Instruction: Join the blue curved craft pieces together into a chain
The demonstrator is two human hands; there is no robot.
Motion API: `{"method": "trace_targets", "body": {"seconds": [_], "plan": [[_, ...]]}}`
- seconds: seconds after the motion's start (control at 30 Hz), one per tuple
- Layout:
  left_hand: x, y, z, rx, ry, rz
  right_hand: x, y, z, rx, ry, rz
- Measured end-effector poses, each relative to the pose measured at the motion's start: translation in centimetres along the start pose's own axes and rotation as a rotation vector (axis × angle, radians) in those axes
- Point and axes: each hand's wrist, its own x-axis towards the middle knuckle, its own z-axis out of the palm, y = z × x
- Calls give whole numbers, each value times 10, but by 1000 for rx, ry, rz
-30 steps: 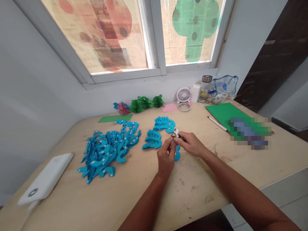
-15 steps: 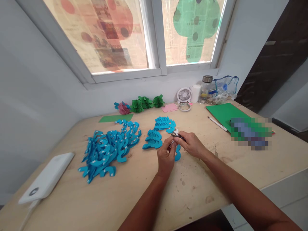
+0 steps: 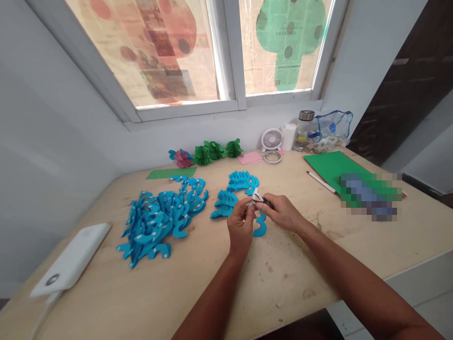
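My right hand is closed around small dark scissors, their blades pointing left at a white strip. That white strip, which looks like tape, is pinched in my left hand. Both hands meet above the table, fingertips close together. Just below them lies a blue wavy paper piece, partly covered by my hands. Two groups of similar blue pieces sit beyond, a nearer stack and a farther row.
A large heap of blue paper pieces with white patches covers the left. Farther back are green paper shapes, a tape roll, a small fan and a bottle. A white device lies near left; a pen lies right.
My left hand has shifted slightly left and away from the scissors. More of the white strip shows at the blades, and more of the blue piece below is uncovered.
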Motion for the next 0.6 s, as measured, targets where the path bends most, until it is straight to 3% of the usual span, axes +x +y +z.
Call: {"method": "trace_targets", "body": {"seconds": [0.6], "plan": [[0, -1, 0, -9, -9, 17, 0, 5, 2, -43, -55, -53]]}}
